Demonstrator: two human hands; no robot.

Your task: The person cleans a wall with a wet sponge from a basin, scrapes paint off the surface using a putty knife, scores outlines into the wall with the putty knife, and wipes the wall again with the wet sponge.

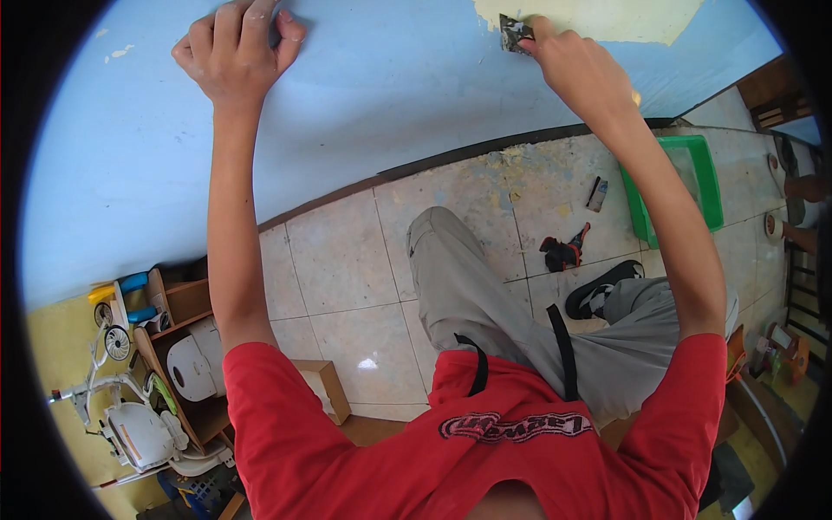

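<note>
My right hand (579, 71) is closed around a scraper (516, 35) with a dark, paint-smeared blade. The blade lies at the edge of a pale yellow bare patch (607, 19) on the light blue wall (390, 78). At the upper left, my left hand (240, 48) rests against the wall with its fingers curled in; whether anything is under them is hidden. Paint flakes (511, 173) are scattered on the tiled floor (338, 260) along the foot of the wall.
A green plastic tub (712, 186) stands on the right, beyond my forearm. A black and orange tool (563, 251) and a small flat item (596, 194) lie on the floor. Wooden shelves (186, 347) and a white child's bike (139, 433) fill the lower left. Another person's feet (796, 195) show at the far right.
</note>
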